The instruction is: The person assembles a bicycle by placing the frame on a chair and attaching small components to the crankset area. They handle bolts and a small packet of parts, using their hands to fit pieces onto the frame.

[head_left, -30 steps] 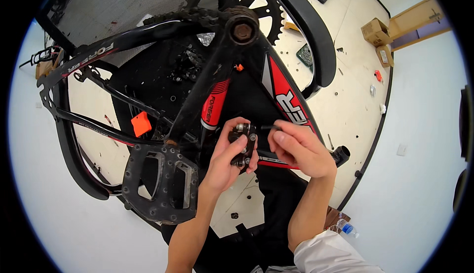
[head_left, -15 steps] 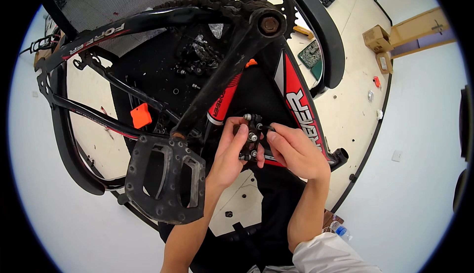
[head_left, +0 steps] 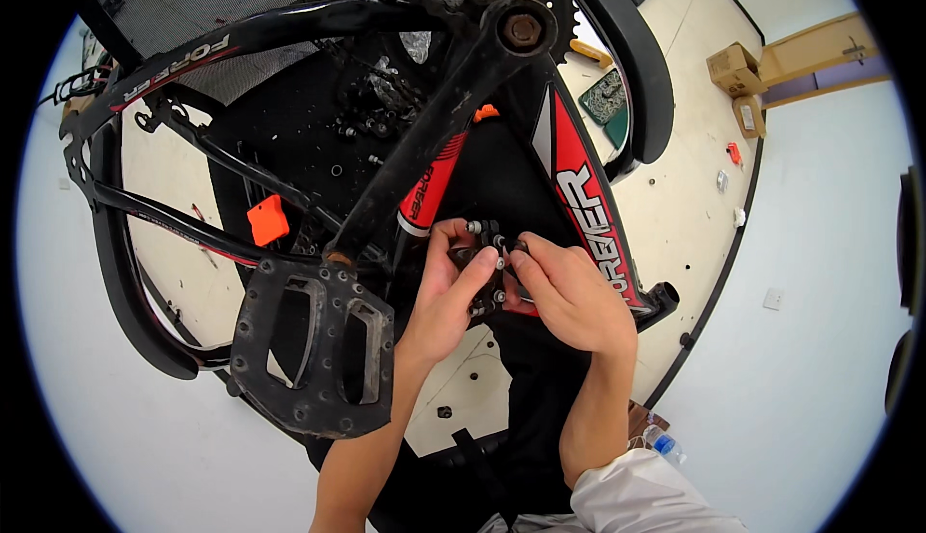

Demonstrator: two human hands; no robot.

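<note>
A black bicycle disc brake caliper [head_left: 490, 268] with several silver bolts is gripped by my left hand [head_left: 446, 292], its thumb pressed along the body and the fingers curled behind. From the right, my right hand [head_left: 567, 287] closes thumb and forefinger on a thin black piece [head_left: 521, 244] that meets the caliper's upper end. Fingers hide most of that piece, so its kind is unclear. Behind both hands lies the black and red bicycle frame [head_left: 585, 200], with a crank arm [head_left: 424, 128] slanting down to a black pedal [head_left: 313, 350] left of my left hand.
Under the frame, a black chair seat [head_left: 289, 137] carries loose bolts and a clear plastic bag [head_left: 386, 84]. An orange piece [head_left: 268, 221] lies near the pedal. Curved black armrests [head_left: 637, 80] flank the frame. Cardboard boxes [head_left: 737, 70] stand on the floor at far right.
My right hand has shifted slightly left, closer to the caliper, and its fingers now cover more of the black piece. My left thumb lies further over the caliper. The view has shifted slightly.
</note>
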